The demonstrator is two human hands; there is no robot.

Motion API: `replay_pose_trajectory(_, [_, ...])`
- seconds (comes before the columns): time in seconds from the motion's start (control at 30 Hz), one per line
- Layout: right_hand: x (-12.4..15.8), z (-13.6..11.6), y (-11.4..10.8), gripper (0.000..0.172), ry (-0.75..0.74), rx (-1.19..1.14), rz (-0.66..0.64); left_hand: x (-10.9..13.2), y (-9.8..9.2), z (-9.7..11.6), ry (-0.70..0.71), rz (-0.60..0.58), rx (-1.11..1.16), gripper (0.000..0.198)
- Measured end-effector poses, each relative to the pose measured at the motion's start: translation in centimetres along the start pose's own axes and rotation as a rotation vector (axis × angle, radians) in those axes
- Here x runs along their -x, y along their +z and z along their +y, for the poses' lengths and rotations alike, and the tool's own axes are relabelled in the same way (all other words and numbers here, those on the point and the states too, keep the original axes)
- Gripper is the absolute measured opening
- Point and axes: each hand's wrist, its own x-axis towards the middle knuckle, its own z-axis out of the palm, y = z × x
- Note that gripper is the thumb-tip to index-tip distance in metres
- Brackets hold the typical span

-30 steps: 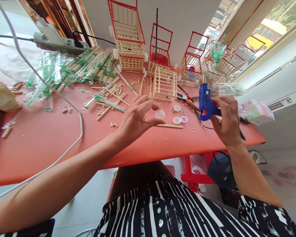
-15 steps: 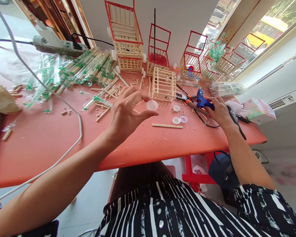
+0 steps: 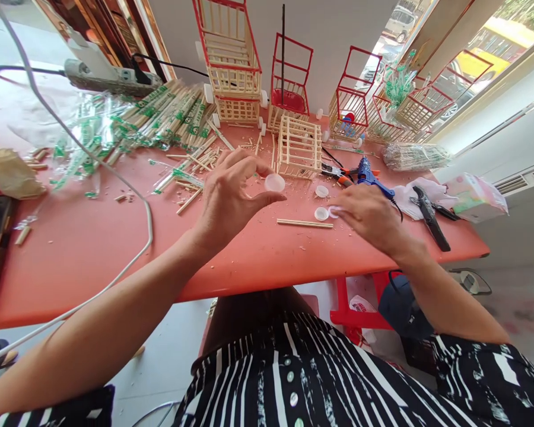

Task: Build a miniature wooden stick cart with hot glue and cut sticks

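Pinched between the thumb and forefinger of my left hand [image 3: 234, 198] is a round translucent white bottle cap [image 3: 275, 183], raised above the table. My right hand [image 3: 367, 213] reaches down, its fingertips closed on the edge of a pinkish bottle cap [image 3: 334, 212], which looks slightly tilted. Two more white caps lie close by, one loose cap [image 3: 321, 191] farther back and another cap [image 3: 321, 213] beside the fingertips. In front of them is a pair of thin wooden sticks [image 3: 305, 223]. Behind my right hand stands a blue glue gun [image 3: 365, 172].
A small stick cage [image 3: 299, 148] and orange-handled pliers [image 3: 338, 172] lie behind the caps. Stick carts with red rims, such as a tall cart [image 3: 235, 65], line the wall. Wrapped chopsticks [image 3: 164, 118] are heaped left. A white cable [image 3: 148, 219] crosses the left side.
My right hand has left the glue gun and moved left and toward me, onto the pinkish cap. My left hand still holds its cap in about the same place.
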Motion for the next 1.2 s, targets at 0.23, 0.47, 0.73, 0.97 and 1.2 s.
replay_pose_trajectory(0.23, [-3.5,-4.8,0.7,0.023,-0.158,0.267,-0.313,-1.6,-1.3,-1.4,-0.049,0.037,-0.034,0.037])
replay_pose_trajectory(0.47, [-4.0,-4.0,1.7,0.021,-0.199,0.183,-0.323,-2.2,-2.0,-1.9,-0.082,0.047,-0.018,0.036])
replay_pose_trajectory(0.73, [-4.6,-3.8,-0.3,0.020,-0.065,0.045,-0.272,-2.1,-1.9,-2.2,-0.069,0.058,-0.011,0.035])
replay_pose_trajectory(0.97, [-6.8,-2.6,-1.8,0.017,0.211,-0.629,0.338,-1.4,-0.9,-1.2,-0.047,0.036,-0.046,0.029])
replay_pose_trajectory(1.2, [-8.9,-2.8,0.9,0.044,0.282,-0.994,0.414,-0.4,0.4,-0.2,-0.067,-0.075,-0.031,0.030])
